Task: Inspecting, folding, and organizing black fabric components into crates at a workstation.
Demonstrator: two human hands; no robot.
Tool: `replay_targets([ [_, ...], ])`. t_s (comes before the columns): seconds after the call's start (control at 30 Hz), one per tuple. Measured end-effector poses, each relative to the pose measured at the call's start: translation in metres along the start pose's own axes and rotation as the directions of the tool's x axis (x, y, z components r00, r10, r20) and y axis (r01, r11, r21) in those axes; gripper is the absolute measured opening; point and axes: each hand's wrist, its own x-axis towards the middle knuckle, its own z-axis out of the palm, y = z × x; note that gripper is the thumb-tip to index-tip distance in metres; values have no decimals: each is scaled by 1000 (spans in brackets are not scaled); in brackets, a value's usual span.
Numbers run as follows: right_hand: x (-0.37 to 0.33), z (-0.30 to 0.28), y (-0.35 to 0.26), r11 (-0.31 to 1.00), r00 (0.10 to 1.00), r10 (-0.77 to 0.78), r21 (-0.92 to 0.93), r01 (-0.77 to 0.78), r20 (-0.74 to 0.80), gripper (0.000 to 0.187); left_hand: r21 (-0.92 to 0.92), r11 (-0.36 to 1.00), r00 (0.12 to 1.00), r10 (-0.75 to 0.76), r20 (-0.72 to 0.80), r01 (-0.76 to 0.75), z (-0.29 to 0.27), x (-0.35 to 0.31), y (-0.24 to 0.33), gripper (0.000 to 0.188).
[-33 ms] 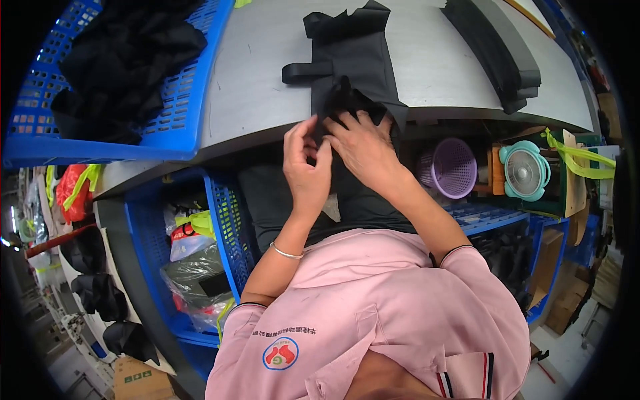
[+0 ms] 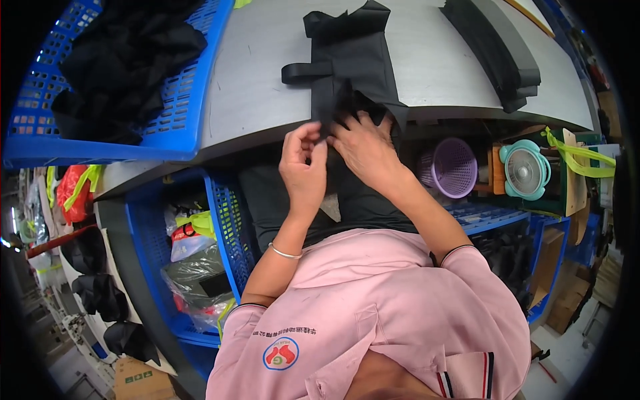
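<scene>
A black fabric piece (image 2: 353, 57), sewn like a narrow pouch with a strap loop (image 2: 307, 72) on its left side, lies over the table's near edge. Its near end is bunched and folded open. My right hand (image 2: 367, 150) rests on that end, its fingers curled into the folds and the fingertips partly hidden by cloth. Close beside it, my left hand (image 2: 303, 160) has its fingers bent and thumb raised, pinching at the cloth's lower left edge. Whatever lies between those fingertips is too small to make out.
On the grey table (image 2: 260, 47), a blue crate (image 2: 180, 133) of black fabric stands left, and a stack of black strips (image 2: 497, 57) lies right. Below are a blue crate (image 2: 227, 233) of bagged goods, a purple basket (image 2: 453, 168) and a small turquoise fan (image 2: 525, 170).
My left hand has shifted slightly left and toward me. The right hand and the black fabric pouch stay nearly in place.
</scene>
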Motion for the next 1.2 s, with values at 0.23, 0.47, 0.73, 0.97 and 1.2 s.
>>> replay_targets([
  [0.23,-16,-4,8,962,985,37,262,-81,170,28,-47,997,978,-56,201,67,-28,-11,13,25],
  [0.47,-49,-47,-34,773,835,-301,631,-69,460,30,-460,716,849,-478,225,525,-28,9,21,44],
  [0.73,-44,-96,34,500,882,471,823,-269,1,19,-399,748,846,-501,184,530,-25,-4,19,51],
  [0.97,-35,-57,48,-3,771,322,816,-579,549,20,-440,660,792,-526,309,610,-22,-20,8,49],
  [1.2,-44,-35,26,-474,786,381,833,-286,487,17,-550,666,864,-380,330,503,-19,-14,3,41],
])
